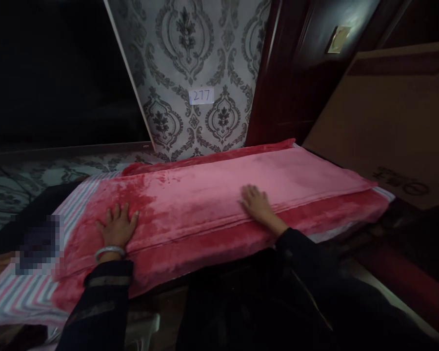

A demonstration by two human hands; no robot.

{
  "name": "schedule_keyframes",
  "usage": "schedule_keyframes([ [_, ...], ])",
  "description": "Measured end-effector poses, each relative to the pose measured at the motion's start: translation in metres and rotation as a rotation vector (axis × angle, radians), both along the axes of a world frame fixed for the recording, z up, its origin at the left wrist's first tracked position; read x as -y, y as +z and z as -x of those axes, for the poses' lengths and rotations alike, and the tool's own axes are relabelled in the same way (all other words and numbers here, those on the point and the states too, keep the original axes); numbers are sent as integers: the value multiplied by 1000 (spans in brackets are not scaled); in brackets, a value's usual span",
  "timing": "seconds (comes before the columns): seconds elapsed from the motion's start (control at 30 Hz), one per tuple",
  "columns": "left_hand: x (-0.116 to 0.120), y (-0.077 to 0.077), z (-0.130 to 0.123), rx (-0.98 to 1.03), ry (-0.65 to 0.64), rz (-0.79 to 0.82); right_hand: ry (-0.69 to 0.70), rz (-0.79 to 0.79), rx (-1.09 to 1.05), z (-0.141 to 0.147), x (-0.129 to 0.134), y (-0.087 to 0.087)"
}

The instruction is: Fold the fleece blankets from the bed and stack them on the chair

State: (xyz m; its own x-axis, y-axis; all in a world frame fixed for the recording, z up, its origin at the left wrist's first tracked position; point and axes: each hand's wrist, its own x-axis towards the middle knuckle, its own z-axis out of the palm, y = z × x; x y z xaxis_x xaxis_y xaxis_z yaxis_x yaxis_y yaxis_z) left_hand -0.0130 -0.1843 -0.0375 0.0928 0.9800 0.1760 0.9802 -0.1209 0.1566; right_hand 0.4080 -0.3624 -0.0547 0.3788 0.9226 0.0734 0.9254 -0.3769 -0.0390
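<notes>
A pink and red plush blanket (212, 195) lies folded lengthwise in a long strip, over a striped cloth (32, 292) that shows at its left end. My left hand (117, 226) rests on the blanket's darker red left part, fingers spread, with a bracelet at the wrist. Farther right, my right hand (256, 204) is on the paler pink part near the fold's front edge, its fingers apart and slightly blurred. Neither hand grips anything.
Behind the blanket stand a patterned wall with a paper label (201, 95) and a dark screen (58, 73) at the left. A large cardboard box (391, 117) leans at the right. A pale stool (144, 331) shows below.
</notes>
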Motion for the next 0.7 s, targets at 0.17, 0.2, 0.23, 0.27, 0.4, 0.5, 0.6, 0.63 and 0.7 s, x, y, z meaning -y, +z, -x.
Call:
schedule_keyframes([
  [0.17,3,10,1,-6,-7,-70,362,-17,-112,60,-15,-12],
  [0.2,5,11,1,-30,-14,-66,365,-19,-113,60,-16,-13],
  [0.23,9,10,-1,-56,-30,-58,354,-24,-107,54,-15,-14],
  [0.27,13,9,-2,-77,-56,-51,331,-27,-95,44,-12,-14],
  [0.4,36,-6,-10,-118,-197,8,138,17,-47,-23,11,-12],
  [0.5,48,-16,-12,-127,-189,31,-107,48,-6,-72,36,-11],
  [0.6,53,-19,-14,-128,-145,9,-250,-11,40,-93,50,-15],
  [0.63,55,-19,-14,-127,-135,2,-239,-38,49,-92,50,-17],
  [0.7,59,-18,-16,-127,-117,-3,-148,-73,47,-79,45,-22],
])
